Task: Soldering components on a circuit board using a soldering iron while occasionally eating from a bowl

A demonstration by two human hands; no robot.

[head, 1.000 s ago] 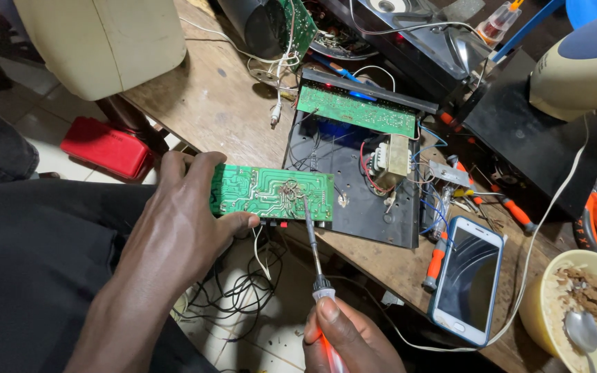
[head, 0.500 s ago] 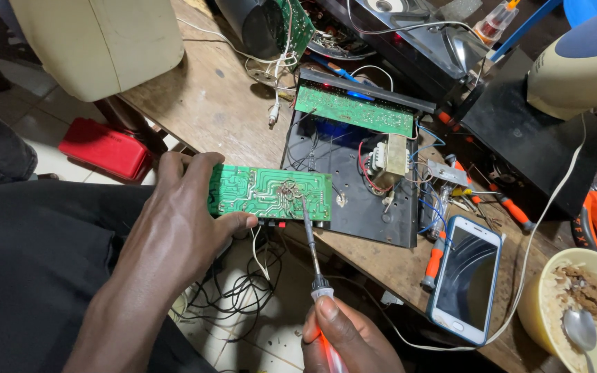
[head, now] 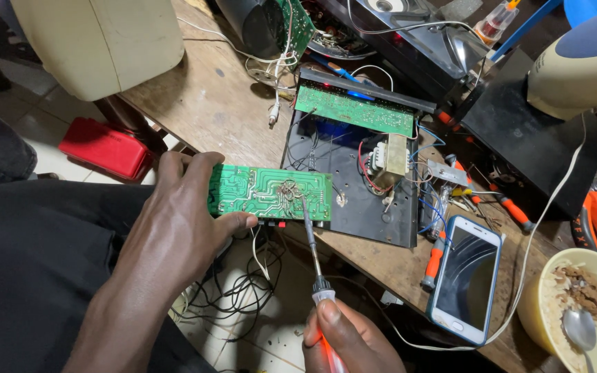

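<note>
My left hand [head: 177, 228] grips the left end of a green circuit board [head: 271, 193], held solder side up over the edge of the wooden workbench [head: 209, 103]. My right hand [head: 347, 338], at the bottom of the view, holds a soldering iron [head: 312, 255] by its orange handle. The iron's thin metal tip rests on a cluster of solder joints near the middle of the board. Thin wires hang down from under the board.
An opened black chassis [head: 354, 200] with a transformer [head: 390, 157] and a second green board [head: 354, 110] lies beyond. A phone [head: 466, 280], orange-handled screwdrivers [head: 433, 259], a bowl with a spoon [head: 589, 311], a red box [head: 105, 146] on the floor and tangled cables [head: 243, 290] surround it.
</note>
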